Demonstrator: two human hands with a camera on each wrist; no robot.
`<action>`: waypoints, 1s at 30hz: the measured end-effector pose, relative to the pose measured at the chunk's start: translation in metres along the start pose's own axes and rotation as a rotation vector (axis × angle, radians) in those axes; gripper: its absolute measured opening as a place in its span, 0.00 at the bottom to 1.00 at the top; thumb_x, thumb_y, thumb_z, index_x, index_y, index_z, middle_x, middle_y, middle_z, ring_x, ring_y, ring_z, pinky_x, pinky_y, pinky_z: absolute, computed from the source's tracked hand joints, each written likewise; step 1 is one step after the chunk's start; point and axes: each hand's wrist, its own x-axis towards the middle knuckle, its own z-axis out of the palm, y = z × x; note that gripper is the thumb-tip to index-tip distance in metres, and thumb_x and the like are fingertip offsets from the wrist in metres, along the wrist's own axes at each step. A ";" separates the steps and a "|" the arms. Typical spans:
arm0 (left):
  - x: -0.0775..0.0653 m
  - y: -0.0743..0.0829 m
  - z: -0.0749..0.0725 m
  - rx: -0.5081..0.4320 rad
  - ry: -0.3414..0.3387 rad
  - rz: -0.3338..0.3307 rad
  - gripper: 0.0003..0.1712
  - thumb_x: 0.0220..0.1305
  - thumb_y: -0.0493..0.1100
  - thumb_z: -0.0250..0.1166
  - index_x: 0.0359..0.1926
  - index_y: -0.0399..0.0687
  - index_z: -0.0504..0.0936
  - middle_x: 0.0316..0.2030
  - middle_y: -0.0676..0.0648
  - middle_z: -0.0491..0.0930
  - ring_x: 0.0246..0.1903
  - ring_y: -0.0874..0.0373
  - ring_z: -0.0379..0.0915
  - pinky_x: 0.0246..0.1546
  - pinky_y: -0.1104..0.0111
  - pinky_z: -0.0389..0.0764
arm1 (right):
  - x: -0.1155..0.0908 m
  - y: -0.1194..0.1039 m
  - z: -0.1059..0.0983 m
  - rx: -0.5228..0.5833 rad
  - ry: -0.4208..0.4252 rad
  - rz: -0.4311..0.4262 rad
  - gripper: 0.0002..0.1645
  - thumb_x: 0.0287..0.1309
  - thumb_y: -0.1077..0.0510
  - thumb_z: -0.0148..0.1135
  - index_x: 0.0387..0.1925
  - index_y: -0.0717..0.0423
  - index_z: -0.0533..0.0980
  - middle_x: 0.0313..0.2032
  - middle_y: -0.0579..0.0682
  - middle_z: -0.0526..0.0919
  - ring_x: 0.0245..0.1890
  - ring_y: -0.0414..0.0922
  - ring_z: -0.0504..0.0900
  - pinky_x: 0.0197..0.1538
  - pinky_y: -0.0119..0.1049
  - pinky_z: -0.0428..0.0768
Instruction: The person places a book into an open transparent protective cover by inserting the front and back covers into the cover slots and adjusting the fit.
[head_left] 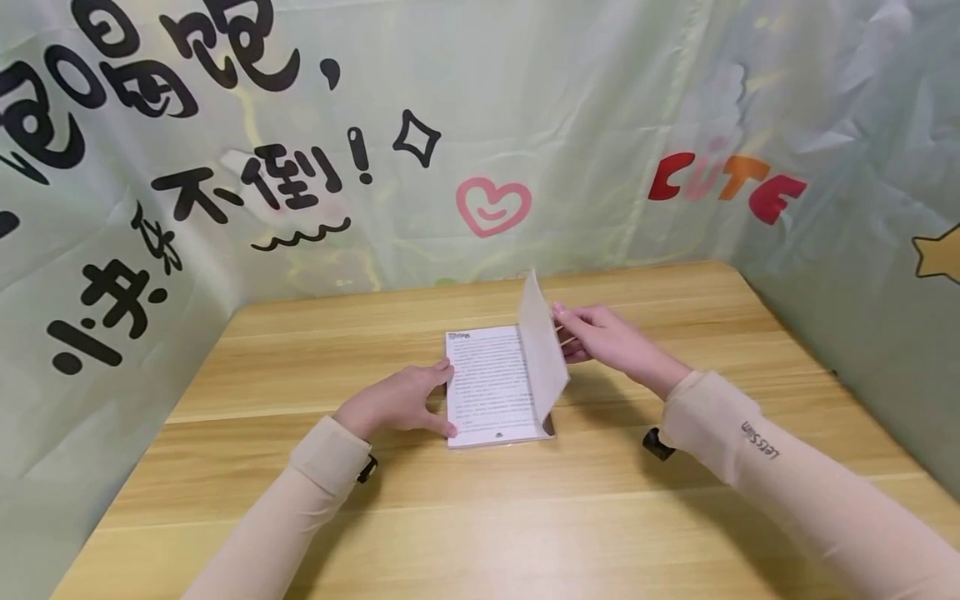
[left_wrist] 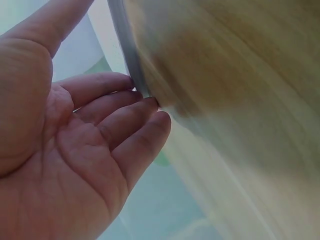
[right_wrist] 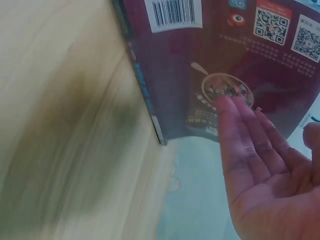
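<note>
A small book point(head_left: 487, 392) lies on the wooden table, with a printed text page facing up. Its cover point(head_left: 543, 350) stands raised along the right side, the plain pale inner face turned left. The cover's outer face point(right_wrist: 175, 80) is dark red, with a barcode, QR codes and a picture of a bowl. My left hand point(head_left: 401, 398) is at the book's left edge, thumb at the lower page corner and fingertips touching the side. My right hand point(head_left: 603, 340) is behind the raised cover; nearly straight fingers touch its outer face, and the thumb is apart from them.
The wooden tabletop point(head_left: 315, 350) extends around the book. Pale green fabric walls point(head_left: 420, 225), printed with characters, a heart and the word CUTE, enclose the back and sides. Dark wrist straps point(head_left: 657, 443) show below the beige sleeves.
</note>
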 end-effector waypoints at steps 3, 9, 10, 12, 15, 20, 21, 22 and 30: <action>-0.001 0.001 -0.003 -0.005 -0.006 0.002 0.62 0.61 0.56 0.81 0.83 0.33 0.57 0.84 0.34 0.52 0.83 0.39 0.54 0.82 0.50 0.62 | 0.003 0.000 0.008 -0.009 -0.036 -0.033 0.36 0.88 0.44 0.41 0.69 0.71 0.74 0.61 0.69 0.84 0.57 0.54 0.90 0.65 0.51 0.86; -0.003 0.002 -0.006 0.005 -0.007 0.003 0.62 0.62 0.56 0.80 0.83 0.33 0.56 0.84 0.35 0.51 0.84 0.40 0.53 0.83 0.50 0.61 | 0.005 0.001 0.023 -0.130 -0.068 -0.090 0.30 0.87 0.46 0.45 0.67 0.65 0.79 0.63 0.64 0.86 0.66 0.60 0.85 0.74 0.59 0.76; -0.003 0.002 -0.007 0.005 -0.003 0.000 0.62 0.62 0.56 0.81 0.83 0.33 0.56 0.84 0.35 0.52 0.84 0.40 0.53 0.83 0.50 0.61 | 0.005 0.002 0.025 -0.159 -0.070 -0.090 0.29 0.87 0.45 0.46 0.66 0.62 0.81 0.63 0.62 0.86 0.66 0.59 0.85 0.74 0.59 0.76; -0.003 0.002 -0.007 0.006 0.006 -0.004 0.63 0.61 0.57 0.81 0.83 0.32 0.56 0.84 0.34 0.52 0.83 0.40 0.54 0.83 0.50 0.61 | 0.005 0.003 0.029 -0.204 -0.077 -0.104 0.27 0.86 0.46 0.49 0.63 0.60 0.83 0.63 0.60 0.87 0.66 0.58 0.85 0.73 0.59 0.78; -0.002 0.000 -0.005 0.009 0.021 -0.004 0.64 0.60 0.59 0.81 0.82 0.30 0.57 0.83 0.32 0.54 0.83 0.37 0.54 0.82 0.48 0.62 | 0.007 0.006 0.034 -0.249 -0.085 -0.113 0.23 0.84 0.47 0.54 0.61 0.58 0.85 0.58 0.58 0.90 0.60 0.53 0.86 0.65 0.50 0.83; -0.001 -0.004 -0.001 0.025 0.040 -0.029 0.66 0.59 0.63 0.80 0.82 0.32 0.58 0.83 0.32 0.55 0.83 0.36 0.54 0.82 0.48 0.61 | 0.007 0.011 0.043 -0.293 -0.127 -0.142 0.20 0.81 0.50 0.58 0.58 0.59 0.86 0.52 0.56 0.92 0.48 0.48 0.85 0.53 0.38 0.80; -0.001 -0.005 0.000 0.021 0.043 -0.035 0.66 0.58 0.64 0.80 0.82 0.33 0.58 0.83 0.33 0.55 0.83 0.37 0.54 0.82 0.48 0.61 | 0.006 0.012 0.045 -0.301 -0.135 -0.139 0.20 0.80 0.50 0.59 0.58 0.58 0.86 0.52 0.55 0.92 0.47 0.47 0.84 0.52 0.37 0.80; -0.001 -0.005 0.000 0.020 0.044 -0.042 0.66 0.58 0.64 0.80 0.83 0.34 0.58 0.83 0.33 0.54 0.83 0.37 0.54 0.83 0.48 0.61 | 0.005 0.012 0.047 -0.312 -0.143 -0.137 0.19 0.80 0.50 0.60 0.58 0.56 0.86 0.53 0.53 0.91 0.48 0.46 0.84 0.53 0.38 0.80; -0.005 -0.008 0.004 0.038 0.055 -0.041 0.66 0.59 0.68 0.79 0.83 0.33 0.58 0.83 0.33 0.56 0.82 0.36 0.56 0.82 0.46 0.62 | -0.003 0.013 0.061 -0.443 -0.193 -0.188 0.19 0.77 0.50 0.64 0.63 0.47 0.85 0.64 0.53 0.86 0.63 0.52 0.82 0.68 0.53 0.82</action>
